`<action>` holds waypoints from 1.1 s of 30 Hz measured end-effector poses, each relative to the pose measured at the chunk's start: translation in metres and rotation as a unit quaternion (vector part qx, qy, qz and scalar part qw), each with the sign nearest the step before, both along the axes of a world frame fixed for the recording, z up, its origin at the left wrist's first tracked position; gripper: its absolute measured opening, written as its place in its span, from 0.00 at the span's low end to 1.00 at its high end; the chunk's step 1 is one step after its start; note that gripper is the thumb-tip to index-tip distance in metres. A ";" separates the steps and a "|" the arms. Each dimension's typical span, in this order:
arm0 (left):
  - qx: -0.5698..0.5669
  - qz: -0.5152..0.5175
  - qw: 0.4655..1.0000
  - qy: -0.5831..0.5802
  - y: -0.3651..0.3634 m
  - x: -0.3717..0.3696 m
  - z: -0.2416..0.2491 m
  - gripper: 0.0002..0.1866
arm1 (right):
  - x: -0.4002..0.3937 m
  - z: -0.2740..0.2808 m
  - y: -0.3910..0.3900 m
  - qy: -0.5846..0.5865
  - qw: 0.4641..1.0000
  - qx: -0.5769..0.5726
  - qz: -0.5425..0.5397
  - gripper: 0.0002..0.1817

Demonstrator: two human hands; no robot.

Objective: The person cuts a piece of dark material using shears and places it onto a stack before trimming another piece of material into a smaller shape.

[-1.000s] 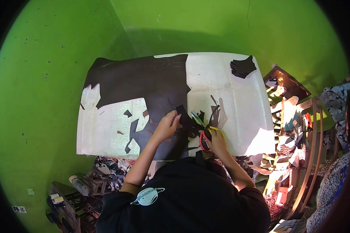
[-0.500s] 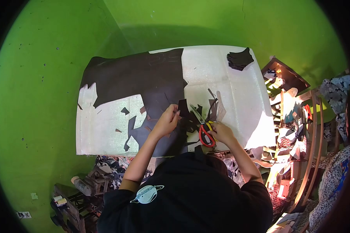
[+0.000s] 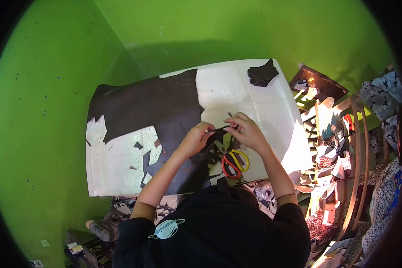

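Note:
Both hands meet over the board and pinch the edge of a small dark leather-like piece (image 3: 219,131). My left hand (image 3: 196,139) holds its left end between thumb and fingers. At the other end, the fingertips of my right hand (image 3: 249,133) are closed on it. Just below the piece lie scissors (image 3: 230,163) with one red and one yellow handle, blades spread, untouched by either hand. A large dark sheet (image 3: 147,107) covers the left and middle of the board, with cut-outs along its lower edge. Part of it is hidden beneath my left forearm.
The white board (image 3: 272,120) carries loose dark scraps (image 3: 138,145) at left. A stack of dark cut pieces (image 3: 263,73) lies at its far right corner. Green walls (image 3: 187,27) stand behind. To the right is a cluttered wooden rack (image 3: 350,178) with cloth and scraps.
My right hand has let go of the scissors and moved up to grip the dark piece beside my left hand. The scissors now lie on the board. The whole view has shifted slightly.

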State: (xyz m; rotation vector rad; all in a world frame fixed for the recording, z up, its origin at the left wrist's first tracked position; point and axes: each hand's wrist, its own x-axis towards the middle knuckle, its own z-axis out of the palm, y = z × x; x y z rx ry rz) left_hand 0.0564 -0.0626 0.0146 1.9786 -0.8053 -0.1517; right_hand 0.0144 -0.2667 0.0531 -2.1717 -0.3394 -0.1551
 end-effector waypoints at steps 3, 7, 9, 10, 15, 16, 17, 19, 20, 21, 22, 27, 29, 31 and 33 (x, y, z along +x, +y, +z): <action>0.007 -0.053 0.997 -0.051 -0.009 0.013 0.003 0.11 | 0.004 -0.006 -0.008 -0.079 0.994 -0.079 -0.008 0.10; 0.016 -0.045 0.994 0.095 -0.029 0.017 0.016 0.19 | 0.009 -0.014 -0.018 0.057 0.998 0.009 0.022 0.11; -0.025 -0.055 0.991 0.122 -0.039 0.023 0.012 0.22 | 0.011 -0.028 -0.026 0.100 0.992 0.065 0.032 0.11; -0.067 -0.059 0.985 0.150 -0.044 0.027 0.009 0.25 | 0.012 -0.035 -0.031 0.144 0.981 0.119 0.047 0.12; -0.084 -0.131 0.978 0.139 -0.062 0.046 -0.003 0.31 | 0.009 -0.041 -0.049 0.110 0.987 0.113 0.043 0.14; -0.104 -0.139 0.976 0.128 -0.065 0.048 -0.004 0.32 | 0.009 -0.041 -0.052 0.101 0.988 0.106 0.044 0.14; -0.102 -0.142 0.976 0.130 -0.068 0.050 -0.005 0.32 | 0.009 -0.042 -0.055 0.101 0.988 0.109 0.041 0.14; -0.135 -0.200 0.964 0.116 -0.072 0.054 -0.003 0.34 | 0.011 -0.045 -0.058 0.122 0.981 0.146 0.044 0.13; -0.133 -0.201 0.963 0.117 -0.074 0.056 -0.001 0.34 | 0.012 -0.046 -0.059 0.123 0.980 0.148 0.042 0.13; -0.118 -0.220 0.961 0.119 -0.076 0.057 0.000 0.33 | 0.013 -0.045 -0.059 0.143 0.978 0.142 0.049 0.12; -0.104 -0.238 0.958 0.121 -0.077 0.059 0.001 0.33 | 0.014 -0.045 -0.059 0.163 0.976 0.136 0.056 0.12; -0.025 -0.231 0.959 0.161 -0.085 0.072 0.002 0.31 | 0.027 -0.053 -0.067 0.210 0.962 0.159 0.075 0.11; -0.027 -0.193 0.966 0.168 -0.089 0.078 -0.001 0.29 | 0.032 -0.059 -0.075 0.238 0.953 0.176 0.064 0.11; -0.026 -0.154 0.988 0.021 -0.097 0.089 -0.007 0.29 | 0.040 -0.069 -0.086 0.283 0.937 0.205 0.007 0.09; -0.039 -0.082 0.987 -0.132 -0.103 0.098 -0.009 0.27 | 0.048 -0.077 -0.101 0.258 0.926 0.268 -0.059 0.07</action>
